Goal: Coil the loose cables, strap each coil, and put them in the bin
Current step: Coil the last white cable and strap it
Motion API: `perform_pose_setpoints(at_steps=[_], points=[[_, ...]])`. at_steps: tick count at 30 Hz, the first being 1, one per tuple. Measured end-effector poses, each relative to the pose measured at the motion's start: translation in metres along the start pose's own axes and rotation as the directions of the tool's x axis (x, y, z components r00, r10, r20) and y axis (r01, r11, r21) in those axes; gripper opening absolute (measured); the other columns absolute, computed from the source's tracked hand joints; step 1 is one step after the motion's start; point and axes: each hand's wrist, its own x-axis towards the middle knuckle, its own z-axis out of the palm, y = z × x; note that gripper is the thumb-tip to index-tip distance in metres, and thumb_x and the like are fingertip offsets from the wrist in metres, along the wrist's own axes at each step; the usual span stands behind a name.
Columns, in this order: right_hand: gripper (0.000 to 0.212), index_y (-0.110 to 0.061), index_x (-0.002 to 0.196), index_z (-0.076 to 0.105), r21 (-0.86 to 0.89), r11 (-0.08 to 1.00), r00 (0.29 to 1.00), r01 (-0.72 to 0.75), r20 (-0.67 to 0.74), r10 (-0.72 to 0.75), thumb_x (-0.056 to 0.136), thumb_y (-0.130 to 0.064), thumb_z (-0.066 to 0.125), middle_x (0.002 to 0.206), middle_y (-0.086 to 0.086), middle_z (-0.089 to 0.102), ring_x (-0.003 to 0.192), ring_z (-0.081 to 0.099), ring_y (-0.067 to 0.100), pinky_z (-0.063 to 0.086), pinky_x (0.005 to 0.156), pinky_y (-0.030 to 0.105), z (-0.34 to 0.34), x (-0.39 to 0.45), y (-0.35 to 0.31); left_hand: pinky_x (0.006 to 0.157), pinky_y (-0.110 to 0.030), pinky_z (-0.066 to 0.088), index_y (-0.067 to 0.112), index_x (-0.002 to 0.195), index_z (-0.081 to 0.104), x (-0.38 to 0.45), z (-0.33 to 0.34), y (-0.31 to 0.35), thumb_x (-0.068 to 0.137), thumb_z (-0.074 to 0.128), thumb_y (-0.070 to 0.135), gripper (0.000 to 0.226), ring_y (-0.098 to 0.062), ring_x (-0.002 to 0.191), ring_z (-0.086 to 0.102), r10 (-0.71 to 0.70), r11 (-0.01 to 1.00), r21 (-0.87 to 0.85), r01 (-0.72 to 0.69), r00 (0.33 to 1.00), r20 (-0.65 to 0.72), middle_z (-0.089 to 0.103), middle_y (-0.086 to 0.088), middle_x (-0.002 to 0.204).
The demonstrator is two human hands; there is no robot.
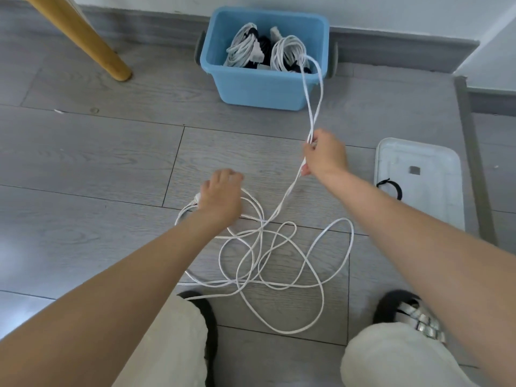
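Note:
A long white cable [279,255] lies in loose tangled loops on the grey floor between my knees. My right hand [324,155] grips two strands of it, which rise taut into the blue bin [259,85]. Two strapped white coils [287,53] sit inside the bin. My left hand [220,196] holds a few loops of the cable near its white plug [195,201], low over the floor. A black strap [391,188] lies on the white lid.
A white bin lid [418,174] rests on the floor to the right. A wooden table leg [92,43] stands at the back left. The wall and skirting run behind the bin. My feet in dark sandals [413,314] frame the cable.

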Motion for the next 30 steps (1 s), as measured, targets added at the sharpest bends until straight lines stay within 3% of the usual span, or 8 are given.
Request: perform_pose_setpoints(at_steps=[4, 6, 9, 13, 16, 19, 24, 30], points=[[0.035, 0.003, 0.123, 0.045, -0.273, 0.960, 0.985, -0.059, 0.143, 0.101, 0.090, -0.006, 0.051, 0.127, 0.021, 0.050, 0.115, 0.052, 0.035, 0.042, 0.091, 0.035, 0.005, -0.012, 0.003, 0.107, -0.042, 0.027, 0.011, 0.139, 0.029, 0.000, 0.008, -0.033, 0.092, 0.054, 0.022, 0.055, -0.029, 0.131, 0.036, -0.202, 0.977, 0.096, 0.189, 0.968, 0.152, 0.036, -0.009, 0.142], [0.044, -0.001, 0.131, 0.040, -0.255, 0.956, 0.963, 0.147, 0.257, -0.080, 0.090, -0.007, 0.054, 0.134, 0.017, 0.040, 0.119, 0.047, 0.034, 0.037, 0.097, 0.033, 0.016, -0.030, -0.001, 0.106, -0.042, 0.027, 0.010, 0.135, 0.033, -0.002, 0.014, -0.042, 0.092, 0.051, 0.018, 0.048, -0.031, 0.127, 0.041, -0.161, 0.978, 0.160, 0.134, 0.972, 0.172, 0.042, -0.010, 0.137], [0.055, -0.011, 0.139, 0.036, -0.139, 0.894, 0.794, 0.426, 0.531, -0.296, 0.088, -0.010, 0.059, 0.140, 0.012, 0.035, 0.126, 0.042, 0.027, 0.031, 0.104, 0.029, 0.044, -0.056, -0.011, 0.099, -0.039, 0.035, 0.008, 0.128, 0.045, -0.004, 0.011, -0.052, 0.094, 0.051, 0.022, 0.036, -0.032, 0.122, 0.046, -0.141, 0.980, 0.164, 0.110, 0.972, 0.190, 0.048, -0.013, 0.130], [0.068, -0.017, 0.143, 0.030, 0.016, 0.908, 0.667, 0.418, 0.673, -0.319, 0.085, -0.021, 0.065, 0.147, 0.006, 0.031, 0.129, 0.040, 0.024, 0.032, 0.101, 0.028, 0.070, -0.073, -0.033, 0.072, -0.031, 0.041, 0.007, 0.081, 0.059, 0.003, -0.014, -0.062, 0.092, 0.058, 0.029, 0.024, -0.026, 0.084, 0.058, -0.066, 0.968, -0.215, 0.130, 0.957, 0.282, 0.058, -0.009, 0.083], [0.068, -0.014, 0.139, 0.036, 0.155, 0.951, 0.721, 0.266, 0.622, -0.304, 0.081, -0.026, 0.071, 0.137, 0.005, 0.044, 0.116, 0.050, 0.019, 0.035, 0.085, 0.017, 0.059, -0.070, -0.060, 0.069, -0.030, 0.046, 0.013, 0.065, 0.053, 0.011, -0.043, -0.051, 0.090, 0.059, 0.026, 0.029, -0.019, 0.062, 0.052, -0.079, 0.778, -0.602, 0.180, 0.978, 0.191, 0.053, -0.006, 0.064], [0.064, -0.010, 0.132, 0.040, 0.154, 0.952, 0.767, 0.266, 0.565, -0.306, 0.080, -0.025, 0.072, 0.115, 0.006, 0.055, 0.086, 0.056, 0.014, 0.043, 0.064, 0.016, 0.018, -0.052, -0.094, 0.058, -0.022, 0.048, 0.022, 0.091, 0.054, 0.013, -0.089, -0.025, 0.095, 0.050, 0.022, 0.006, -0.009, 0.052, 0.059, -0.007, 0.661, -0.738, 0.135, 0.985, 0.173, 0.060, -0.003, 0.071], [0.053, -0.013, 0.122, 0.052, -0.004, 0.939, 0.763, 0.343, 0.585, -0.276, 0.078, -0.035, 0.073, 0.089, -0.002, 0.059, 0.063, 0.051, 0.011, 0.047, 0.055, 0.019, -0.081, -0.056, -0.140, 0.046, -0.011, 0.045, 0.024, 0.111, 0.053, -0.020, -0.186, 0.021, 0.100, 0.038, 0.019, 0.020, -0.003, 0.055, 0.057, 0.210, 0.753, -0.657, -0.038, 0.960, 0.186, 0.059, 0.002, 0.075], [0.038, -0.019, 0.071, 0.054, -0.238, 0.854, 0.861, 0.463, 0.352, -0.369, 0.077, -0.054, 0.066, 0.071, -0.001, 0.056, 0.061, 0.052, 0.020, 0.042, 0.057, 0.027, -0.169, -0.128, -0.186, 0.072, -0.021, 0.044, 0.016, 0.092, 0.058, -0.108, -0.282, 0.048, 0.097, 0.039, 0.016, 0.020, -0.009, 0.065, 0.048, 0.304, 0.735, -0.669, -0.109, 0.935, 0.181, 0.053, -0.001, 0.078]])
